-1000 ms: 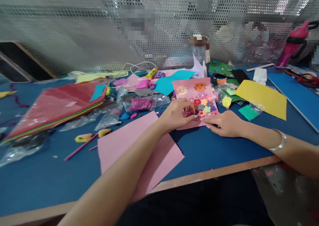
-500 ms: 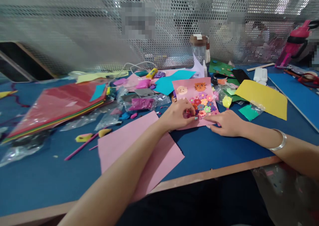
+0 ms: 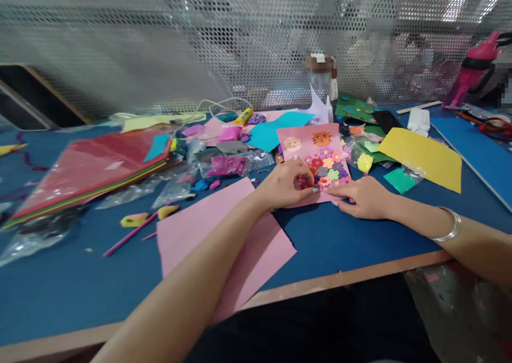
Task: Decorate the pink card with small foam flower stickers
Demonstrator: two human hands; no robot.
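Note:
A pink sheet (image 3: 310,132) carries an orange cat face (image 3: 322,138), a pale animal face (image 3: 292,144) and a dense cluster of colourful flower shapes (image 3: 328,163). At its lower left, my left hand (image 3: 291,180) bends over the flowers. Its thumb and index fingertips come together there; anything between them is too small to make out. My right hand (image 3: 362,199) rests at the lower right corner, index finger stretched onto the sheet's bottom edge and thumb apart below it. Both hands' fingertips are close together. Under my left forearm lies a plain pink sheet (image 3: 200,224).
Red and coloured sheets in a clear sleeve (image 3: 92,166) lie left. Nearby are a purple stick (image 3: 130,238) and packets of magenta clay (image 3: 229,166). A yellow sheet (image 3: 422,158) and green packet (image 3: 401,180) lie right. A lidded cup (image 3: 319,78) stands behind, before a perforated metal screen (image 3: 160,48).
Both hands stay almost in the same place over the pink sheet. The right index finger has shifted very slightly; the head view has moved a little.

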